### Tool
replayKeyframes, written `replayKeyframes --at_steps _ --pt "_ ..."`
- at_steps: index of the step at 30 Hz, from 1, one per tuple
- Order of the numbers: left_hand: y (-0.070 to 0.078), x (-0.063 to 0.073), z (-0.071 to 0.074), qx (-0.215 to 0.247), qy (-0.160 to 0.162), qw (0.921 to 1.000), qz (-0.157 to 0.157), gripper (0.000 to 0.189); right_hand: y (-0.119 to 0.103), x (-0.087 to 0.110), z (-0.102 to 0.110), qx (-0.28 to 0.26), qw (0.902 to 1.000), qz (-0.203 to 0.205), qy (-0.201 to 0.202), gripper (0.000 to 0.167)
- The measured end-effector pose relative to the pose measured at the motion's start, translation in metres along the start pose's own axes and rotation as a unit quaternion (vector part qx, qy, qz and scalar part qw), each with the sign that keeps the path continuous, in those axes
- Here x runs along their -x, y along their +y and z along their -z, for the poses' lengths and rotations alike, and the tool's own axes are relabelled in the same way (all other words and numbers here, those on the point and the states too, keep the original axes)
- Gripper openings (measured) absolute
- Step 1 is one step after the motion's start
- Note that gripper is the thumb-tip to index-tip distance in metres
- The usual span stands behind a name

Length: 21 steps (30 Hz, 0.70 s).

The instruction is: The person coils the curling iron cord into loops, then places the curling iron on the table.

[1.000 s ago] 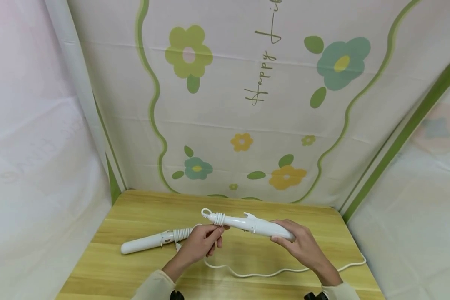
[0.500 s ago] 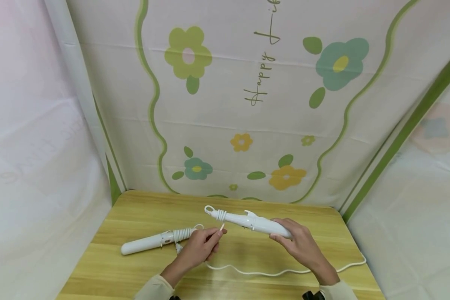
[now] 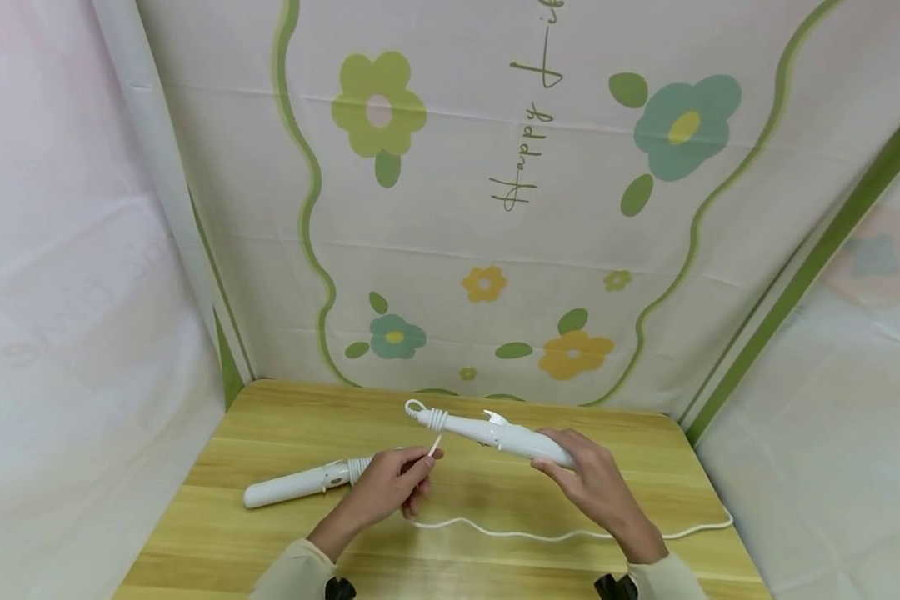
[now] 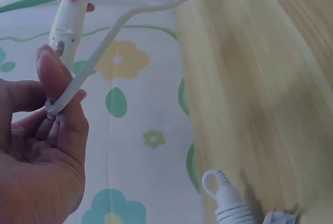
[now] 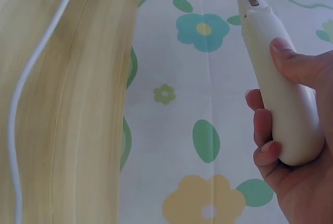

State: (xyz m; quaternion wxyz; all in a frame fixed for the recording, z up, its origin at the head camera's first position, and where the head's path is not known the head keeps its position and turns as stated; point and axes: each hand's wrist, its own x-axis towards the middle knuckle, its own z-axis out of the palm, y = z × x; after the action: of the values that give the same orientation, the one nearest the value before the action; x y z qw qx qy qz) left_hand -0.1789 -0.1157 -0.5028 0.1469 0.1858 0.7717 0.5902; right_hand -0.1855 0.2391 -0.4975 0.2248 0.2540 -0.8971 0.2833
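Note:
My right hand (image 3: 598, 477) grips a white curling iron (image 3: 474, 430) by its thick rounded end, thumb on one side and fingers beneath, as the right wrist view shows. The iron is held above the table, tilted, its thin looped end pointing left. Several turns of white cord (image 3: 437, 419) wrap that thin end. Just below the turns, my left hand (image 3: 382, 487) pinches the cord between thumb and fingers; in the left wrist view the cord (image 4: 101, 48) runs out past the thumb. Behind the left hand lies a second white curling iron (image 3: 288, 487), cord wound round its handle, partly hidden.
The loose cord (image 3: 525, 534) trails across the wooden table (image 3: 330, 567) to its right edge. A white plug (image 4: 279, 218) lies beside the second iron. Flower-printed cloth (image 3: 435, 192) closes off the back and both sides.
My left hand, pinching the cord, has drawn down and left from the iron, with more cord showing between. The right hand and iron have shifted slightly left.

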Motion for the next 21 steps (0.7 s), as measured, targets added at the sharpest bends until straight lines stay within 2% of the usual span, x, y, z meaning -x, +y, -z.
replayKeyframes --at_steps 2,4,8,10,16,21 --pt "0.002 0.0 0.004 -0.03 0.005 0.9995 -0.002 0.031 -0.001 -0.001 -0.002 -0.004 1.0 -0.003 -0.001 0.043" --pt "0.005 -0.001 0.009 -0.08 0.013 0.9967 -0.009 0.031 -0.003 -0.003 -0.004 -0.009 0.9999 -0.006 -0.004 0.043" --pt "0.016 -0.001 0.016 -0.188 0.024 0.9817 -0.021 0.037 -0.006 -0.004 -0.006 -0.016 0.9998 -0.007 -0.012 0.043" --pt "0.022 -0.001 0.018 -0.218 0.019 0.9756 -0.021 0.04 -0.006 -0.003 -0.007 -0.015 0.9997 -0.006 -0.016 0.044" --pt "0.038 0.0 0.016 -0.26 0.01 0.9653 -0.022 0.047 -0.007 -0.001 -0.005 -0.014 0.9997 -0.01 -0.019 0.044" --pt "0.048 0.002 0.016 -0.264 -0.023 0.964 -0.024 0.05 -0.008 0.001 -0.005 -0.023 0.9992 -0.01 -0.031 0.043"
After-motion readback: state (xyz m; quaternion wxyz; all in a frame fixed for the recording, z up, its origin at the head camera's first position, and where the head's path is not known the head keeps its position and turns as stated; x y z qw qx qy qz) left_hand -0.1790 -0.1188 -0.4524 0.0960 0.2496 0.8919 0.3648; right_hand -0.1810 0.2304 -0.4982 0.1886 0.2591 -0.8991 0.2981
